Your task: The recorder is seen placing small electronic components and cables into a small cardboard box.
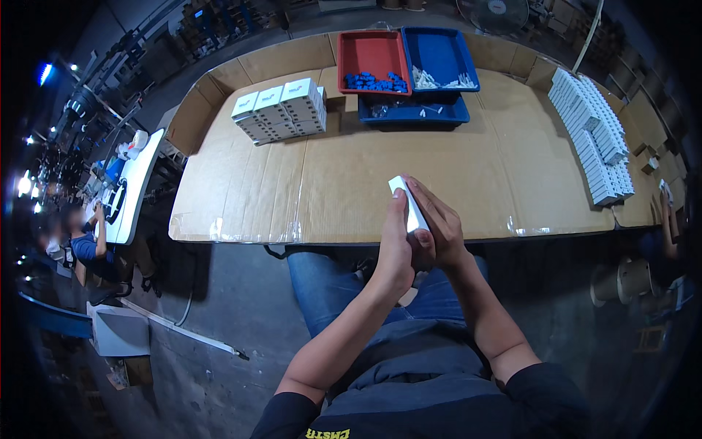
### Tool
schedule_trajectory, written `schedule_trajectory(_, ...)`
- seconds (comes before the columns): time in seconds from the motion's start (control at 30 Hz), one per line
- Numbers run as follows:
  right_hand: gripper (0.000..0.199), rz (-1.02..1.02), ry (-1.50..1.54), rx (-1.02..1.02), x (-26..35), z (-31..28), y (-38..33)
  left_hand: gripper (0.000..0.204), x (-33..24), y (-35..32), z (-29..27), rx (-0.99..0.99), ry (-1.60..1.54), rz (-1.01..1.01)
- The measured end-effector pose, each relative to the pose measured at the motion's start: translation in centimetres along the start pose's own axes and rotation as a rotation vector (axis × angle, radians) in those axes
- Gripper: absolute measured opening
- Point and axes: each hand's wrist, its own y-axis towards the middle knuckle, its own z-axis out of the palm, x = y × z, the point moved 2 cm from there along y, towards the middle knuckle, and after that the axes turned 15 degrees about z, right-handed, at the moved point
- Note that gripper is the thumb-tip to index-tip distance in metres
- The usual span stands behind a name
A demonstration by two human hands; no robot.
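I hold a small white box (409, 205) between both hands at the near edge of a cardboard-covered table (380, 175). My left hand (395, 245) presses against its left side, thumb up along it. My right hand (437, 227) wraps its right side with fingers over the top. Much of the box is hidden by my fingers.
A stack of white boxes (281, 110) stands at the far left of the table. A red tray (373, 55) with blue parts (376, 82) and blue trays (439, 55) with white parts sit at the back. Rows of white boxes (596, 139) line the right. A person (80, 238) sits at far left.
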Motion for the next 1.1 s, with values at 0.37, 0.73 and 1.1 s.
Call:
schedule_trajectory(0.37,0.07,0.045,0.107,0.021,-0.3,1.2,0.2,0.066,1.1,0.7,-1.1,-0.011,-0.006,0.081)
schedule_trajectory(0.73,0.08,0.435,0.396,0.179,-1.6,2.3,-1.8,0.076,1.4,3.0,-6.0,0.214,0.461,0.366)
schedule_trajectory(1.1,0.056,0.263,0.019,0.213,-3.1,2.6,-2.8,0.066,2.9,4.8,-7.1,0.326,0.633,0.578)
